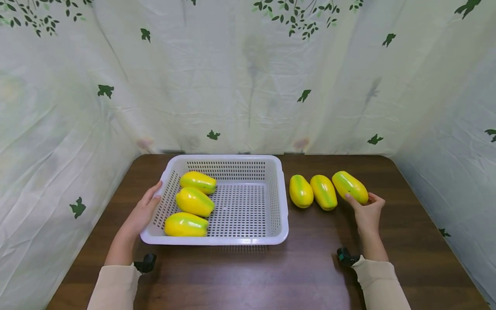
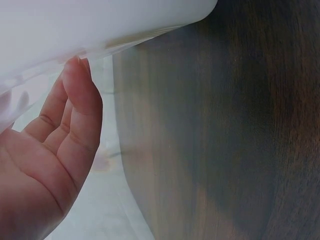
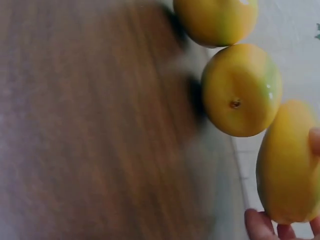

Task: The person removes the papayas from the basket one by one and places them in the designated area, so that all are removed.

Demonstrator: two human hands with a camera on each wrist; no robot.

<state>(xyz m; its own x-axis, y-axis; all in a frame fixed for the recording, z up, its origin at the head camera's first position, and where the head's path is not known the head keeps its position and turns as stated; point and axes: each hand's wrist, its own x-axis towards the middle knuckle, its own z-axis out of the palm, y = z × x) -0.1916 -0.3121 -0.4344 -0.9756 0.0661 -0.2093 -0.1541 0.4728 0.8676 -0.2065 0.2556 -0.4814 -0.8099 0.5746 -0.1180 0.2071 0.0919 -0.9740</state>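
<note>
My left hand [image 1: 138, 218] holds the left rim of a white perforated plastic basket [image 1: 228, 240], its fingers bent up under the edge in the left wrist view. Inside the basket, along its left side, lie three yellow-green papayas [image 1: 195, 201]. To the right of it, my right hand [image 1: 368, 216] grips the lower end of another papaya [image 1: 348, 185], thumb on one side and fingers on the other. That fruit [image 3: 286, 167] tilts beside two more in the right wrist view: a near papaya [image 1: 323, 192] and one farther left [image 1: 300, 191].
A dark brown wooden table [image 1: 248, 275] bears everything. Behind it and at both sides hangs a pale curtain [image 1: 232, 86] with green leaf prints. Both wrists wear a small black camera [image 1: 147, 262] over cream sleeves [image 1: 116, 286].
</note>
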